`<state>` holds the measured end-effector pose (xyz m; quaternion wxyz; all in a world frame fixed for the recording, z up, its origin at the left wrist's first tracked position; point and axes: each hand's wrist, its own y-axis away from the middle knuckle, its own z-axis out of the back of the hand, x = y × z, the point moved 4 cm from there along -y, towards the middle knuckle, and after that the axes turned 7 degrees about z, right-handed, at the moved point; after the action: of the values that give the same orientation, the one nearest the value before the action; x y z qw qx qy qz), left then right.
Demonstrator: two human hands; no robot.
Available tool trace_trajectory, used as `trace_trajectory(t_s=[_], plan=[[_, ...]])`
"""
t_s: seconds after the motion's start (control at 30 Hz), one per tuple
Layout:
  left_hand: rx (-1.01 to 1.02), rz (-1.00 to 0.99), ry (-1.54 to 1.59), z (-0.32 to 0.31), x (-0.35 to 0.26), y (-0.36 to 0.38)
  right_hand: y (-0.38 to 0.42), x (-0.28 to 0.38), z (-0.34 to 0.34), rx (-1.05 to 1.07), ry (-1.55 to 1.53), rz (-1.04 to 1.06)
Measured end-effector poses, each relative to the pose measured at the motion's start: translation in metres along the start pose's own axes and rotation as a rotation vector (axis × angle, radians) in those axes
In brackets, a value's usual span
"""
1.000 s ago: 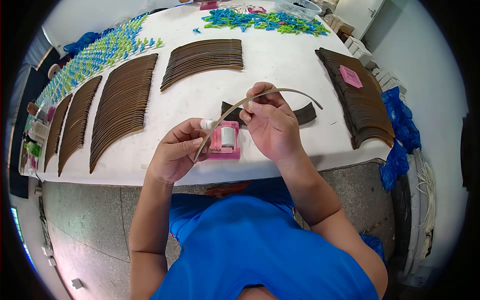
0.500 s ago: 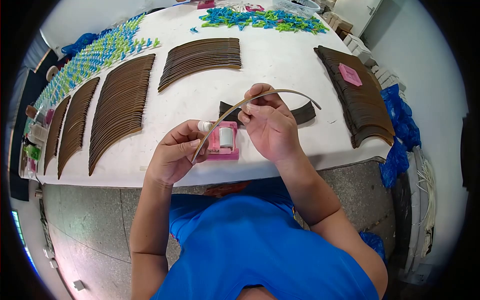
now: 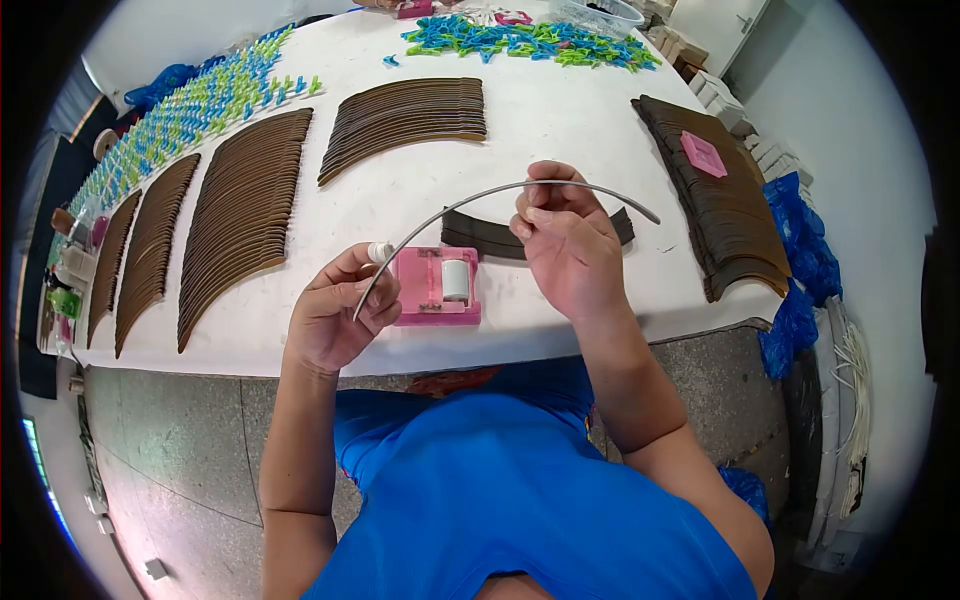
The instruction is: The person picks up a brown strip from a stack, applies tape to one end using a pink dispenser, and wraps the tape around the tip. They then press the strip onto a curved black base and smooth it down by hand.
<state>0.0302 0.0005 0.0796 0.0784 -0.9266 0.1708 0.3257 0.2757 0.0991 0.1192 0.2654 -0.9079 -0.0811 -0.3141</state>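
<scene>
A thin curved strip (image 3: 455,203) arches over the near part of the table, held in both hands. My left hand (image 3: 345,300) pinches its lower left end; a white wrap (image 3: 380,252) is on one of its fingers. My right hand (image 3: 570,235) grips the strip between thumb and fingers, short of its right end. Between the hands, on the table, lies a pink holder (image 3: 438,314) with a white roll (image 3: 455,280) in it. Behind my right hand is a dark curved piece (image 3: 485,236), partly hidden.
Rows of brown curved strips (image 3: 245,200) lie at the left, with another group (image 3: 405,120) at the back middle. Dark stacked strips (image 3: 715,200) at the right carry a pink block (image 3: 703,154). Blue and green clips (image 3: 530,42) cover the far edge. Blue bags (image 3: 805,240) hang at the right.
The strip has turned so its narrow grey edge shows instead of its brownish face. My right hand has moved right, my left hand slightly left, uncovering more of the pink holder.
</scene>
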Motion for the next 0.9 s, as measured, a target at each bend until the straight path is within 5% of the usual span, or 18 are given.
trace_trajectory(t_s=[0.53,0.9], plan=[[0.038,-0.039,0.059,0.022,-0.020,0.013,-0.015,0.042,0.043,-0.003,0.215,0.234],[0.028,-0.058,0.149,0.026,-0.034,0.004,-0.021,0.037,0.057,-0.026,0.518,0.103]])
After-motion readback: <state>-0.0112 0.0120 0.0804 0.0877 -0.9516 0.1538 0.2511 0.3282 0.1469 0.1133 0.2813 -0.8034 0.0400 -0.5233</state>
